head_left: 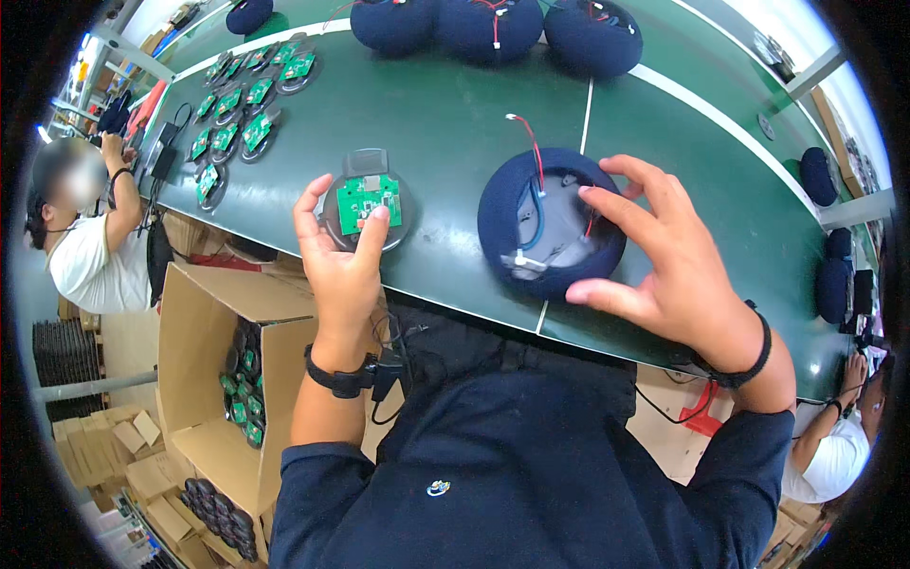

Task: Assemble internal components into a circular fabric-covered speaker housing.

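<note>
My left hand [339, 270] holds a round black base with a green circuit board [368, 207] on it. The thumb presses on the board's lower part, and the fingers curl at the base's left edge. To the right, a round housing covered in navy fabric [500, 213] rests on the table with its hollow grey inside facing up. Red wires with a white plug [533, 140] stick up over its far rim. My right hand [654, 251] spans the housing's right side, thumb at the near rim and fingertips at the far rim and over the hollow.
Several circuit boards on round bases [227, 101] lie at the far left of the green table [427, 114]. Several navy housings [488, 28] stand along the far side. A cardboard box [227, 294] holds more boards below left. Other people [104, 237] work at both sides.
</note>
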`<state>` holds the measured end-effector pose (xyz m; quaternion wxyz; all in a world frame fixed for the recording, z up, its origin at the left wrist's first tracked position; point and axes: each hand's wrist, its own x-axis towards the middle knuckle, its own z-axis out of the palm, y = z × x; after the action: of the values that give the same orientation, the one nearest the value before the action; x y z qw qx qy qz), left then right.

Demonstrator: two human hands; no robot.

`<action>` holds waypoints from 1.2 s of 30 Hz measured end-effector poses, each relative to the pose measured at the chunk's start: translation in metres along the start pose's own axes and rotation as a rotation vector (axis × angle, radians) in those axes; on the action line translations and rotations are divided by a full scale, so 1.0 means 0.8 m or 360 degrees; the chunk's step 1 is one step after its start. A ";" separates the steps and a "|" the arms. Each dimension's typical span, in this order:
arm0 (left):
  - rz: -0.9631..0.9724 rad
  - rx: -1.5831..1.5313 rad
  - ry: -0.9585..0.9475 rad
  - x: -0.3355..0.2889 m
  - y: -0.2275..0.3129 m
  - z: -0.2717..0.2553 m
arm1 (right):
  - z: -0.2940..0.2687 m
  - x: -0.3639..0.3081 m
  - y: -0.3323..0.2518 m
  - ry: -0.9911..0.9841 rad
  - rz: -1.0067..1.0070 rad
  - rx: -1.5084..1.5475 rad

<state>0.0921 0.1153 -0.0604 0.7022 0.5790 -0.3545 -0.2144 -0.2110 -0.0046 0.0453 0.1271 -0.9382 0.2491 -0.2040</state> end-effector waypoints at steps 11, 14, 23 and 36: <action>-0.0207 -0.0842 -0.0060 -0.103 0.010 0.033 | -0.050 0.097 -0.024 -0.1140 -0.0078 -0.0264; -0.0217 -0.0878 -0.0009 -0.115 0.005 0.037 | -0.050 0.111 -0.032 -0.1317 -0.0099 -0.0430; -0.0287 -0.0961 0.0009 -0.103 0.021 0.038 | -0.022 0.062 -0.030 -0.0243 -0.0717 -0.0262; -0.0068 -0.0434 0.0085 -0.054 0.105 0.038 | 0.030 0.043 -0.001 0.0023 -0.0255 0.0784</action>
<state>0.0317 0.1460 0.0119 0.7788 0.4912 -0.2908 -0.2600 -0.1729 -0.0182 0.0354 0.3334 -0.8942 0.1177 -0.2746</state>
